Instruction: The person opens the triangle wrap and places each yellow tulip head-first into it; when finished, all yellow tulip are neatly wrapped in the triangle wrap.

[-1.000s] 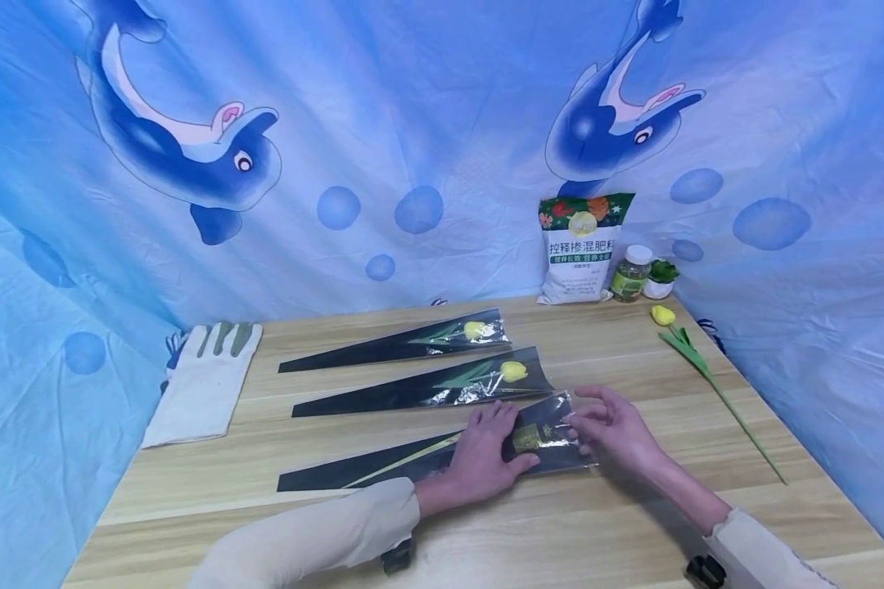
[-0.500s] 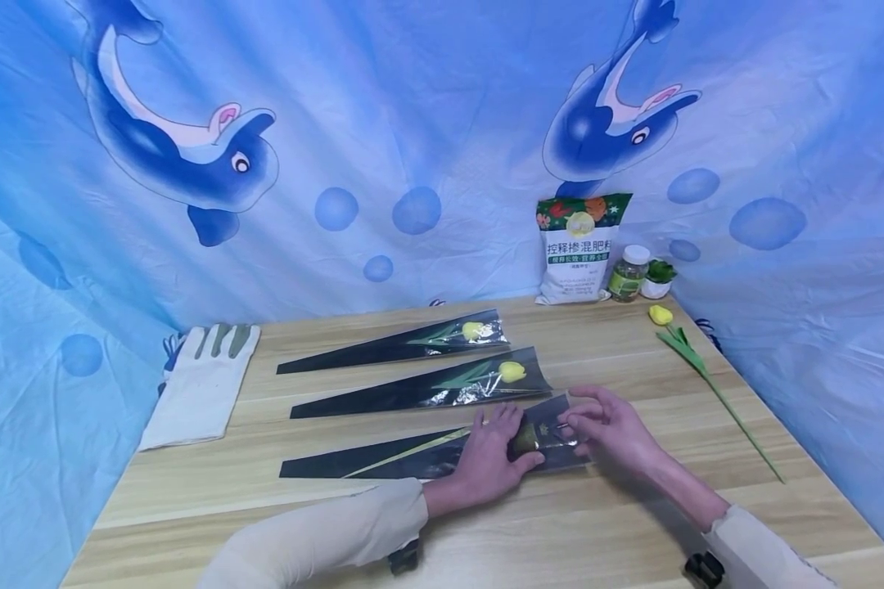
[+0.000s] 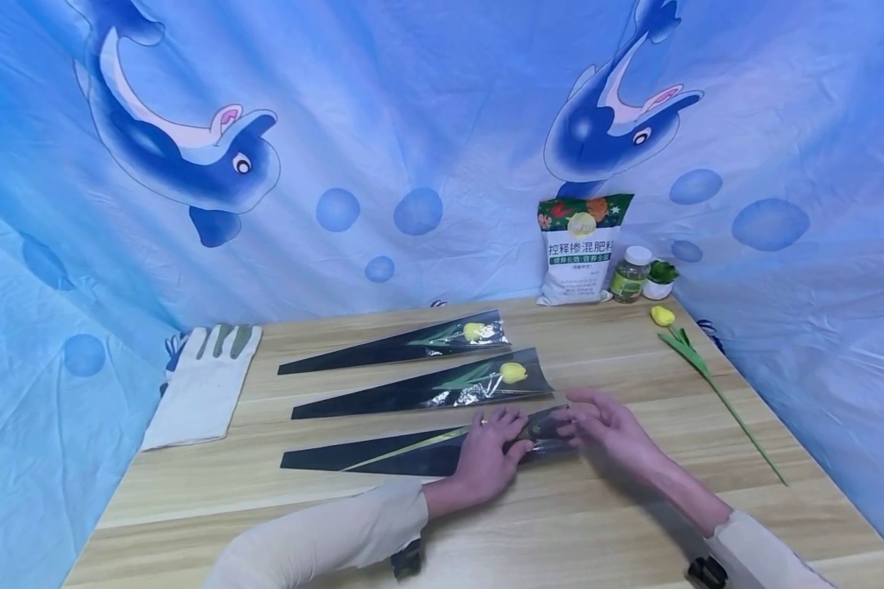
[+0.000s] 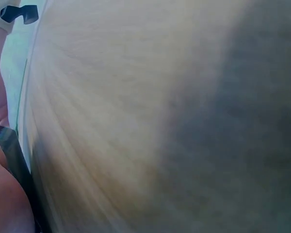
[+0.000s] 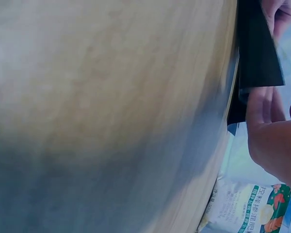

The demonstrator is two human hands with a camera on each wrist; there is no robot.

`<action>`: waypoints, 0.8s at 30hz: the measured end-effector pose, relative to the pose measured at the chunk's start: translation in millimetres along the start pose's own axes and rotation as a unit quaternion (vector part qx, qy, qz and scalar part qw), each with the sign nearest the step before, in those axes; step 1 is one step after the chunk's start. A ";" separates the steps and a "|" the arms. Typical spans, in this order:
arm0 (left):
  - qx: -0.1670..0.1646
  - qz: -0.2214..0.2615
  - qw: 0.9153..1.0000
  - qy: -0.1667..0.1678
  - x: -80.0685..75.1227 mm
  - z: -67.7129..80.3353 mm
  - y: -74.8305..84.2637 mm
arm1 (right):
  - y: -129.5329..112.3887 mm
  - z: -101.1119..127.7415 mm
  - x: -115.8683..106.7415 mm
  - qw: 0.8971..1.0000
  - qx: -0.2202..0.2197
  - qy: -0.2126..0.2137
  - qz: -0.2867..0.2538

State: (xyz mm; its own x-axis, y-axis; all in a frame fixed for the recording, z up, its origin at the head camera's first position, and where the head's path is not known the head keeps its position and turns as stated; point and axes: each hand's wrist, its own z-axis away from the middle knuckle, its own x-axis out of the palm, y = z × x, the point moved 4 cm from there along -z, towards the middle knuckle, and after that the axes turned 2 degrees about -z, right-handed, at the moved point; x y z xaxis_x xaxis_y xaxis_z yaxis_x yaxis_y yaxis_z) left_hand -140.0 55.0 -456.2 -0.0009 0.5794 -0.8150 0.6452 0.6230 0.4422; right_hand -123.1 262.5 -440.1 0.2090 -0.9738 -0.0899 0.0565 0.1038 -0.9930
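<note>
A black flower sleeve (image 3: 383, 454) with a clear front lies nearest me on the table, a pale green stem (image 3: 412, 444) inside it. My left hand (image 3: 482, 462) lies across the sleeve's wide half, holding it between thumb and fingers and hiding part of it. At the right, open end, my right hand (image 3: 611, 433) pinches the sleeve's edge. The right wrist view shows the raised black flap (image 5: 259, 48) with that hand's fingers (image 5: 266, 107) tucked at its end. In the left wrist view the sleeve's edge (image 4: 13, 150) stands tilted beside my hand.
Two sleeved yellow tulips (image 3: 513, 373) lie farther back. A loose yellow tulip (image 3: 707, 372) is at the right. Behind stand a fertilizer bag (image 3: 580, 254), a white-capped jar (image 3: 629, 274) and a small potted plant (image 3: 660, 280). White gloves (image 3: 199, 388) lie at the left.
The front sleeve's near edge has tipped up and shifted away from me, so the sleeve looks narrower. My left thumb has drawn closer to the fingers; the right hand stays at the open end.
</note>
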 end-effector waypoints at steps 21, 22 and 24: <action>-0.027 0.052 0.998 0.034 -3.1 -5.4 -4.4 | -27.1 1.7 -91.3 0.981 -0.062 0.130 0.129; -0.027 0.049 0.998 0.034 -3.0 -5.2 -4.0 | -27.2 1.6 -102.4 0.977 -0.069 0.143 0.145; -0.025 0.041 0.998 0.033 -2.3 -4.6 -3.1 | -27.9 2.2 -124.6 0.960 -0.075 0.180 0.201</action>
State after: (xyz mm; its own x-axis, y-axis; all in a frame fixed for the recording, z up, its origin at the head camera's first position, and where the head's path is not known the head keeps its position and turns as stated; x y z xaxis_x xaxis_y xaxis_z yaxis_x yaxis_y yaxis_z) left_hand -145.5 54.2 -454.0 -0.0002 0.6623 -0.7492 0.6064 0.5958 0.5265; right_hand -148.6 381.4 -401.0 -0.1674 -0.8708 -0.4623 -0.1041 0.4819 -0.8700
